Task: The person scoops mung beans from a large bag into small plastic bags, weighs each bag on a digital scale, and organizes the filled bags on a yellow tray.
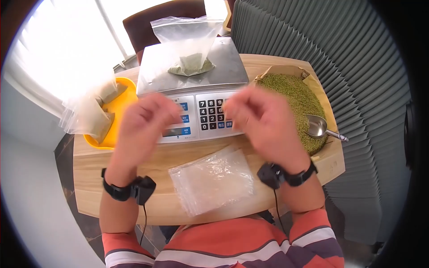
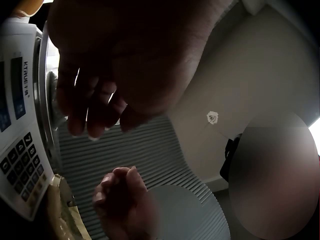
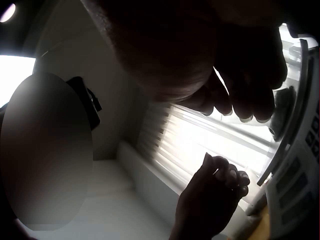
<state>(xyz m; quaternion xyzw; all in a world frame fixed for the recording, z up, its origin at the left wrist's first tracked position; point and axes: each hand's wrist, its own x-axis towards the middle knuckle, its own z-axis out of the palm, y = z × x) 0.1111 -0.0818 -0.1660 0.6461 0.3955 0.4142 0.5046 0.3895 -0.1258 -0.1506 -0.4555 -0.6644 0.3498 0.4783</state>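
Observation:
Both hands are raised over the front of a digital scale [image 1: 201, 134], apart from each other and blurred in the head view. My left hand [image 1: 147, 123] is at the display side, fingers loosely bent, nothing in it. Over the keypad's right side, my right hand [image 1: 268, 125] also holds nothing, its fingers relaxed. On the scale's steel plate [image 1: 152, 71] stands a clear zip bag [image 1: 192, 62] with a small amount of green grain at its bottom and its upper part upright. A stack of flat clear plastic bags [image 1: 214, 178] lies on the table in front of the scale.
At the right, an open paper sack [image 1: 330, 98] of green beans [image 1: 290, 94] holds a metal scoop [image 1: 317, 127]. Filled bags [image 1: 98, 116] lie in a yellow tray [image 1: 123, 107] at the left. Behind the table [image 1: 98, 178] is a dark chair [image 1: 165, 13]; a grey pleated curtain [image 1: 339, 58] hangs at the right.

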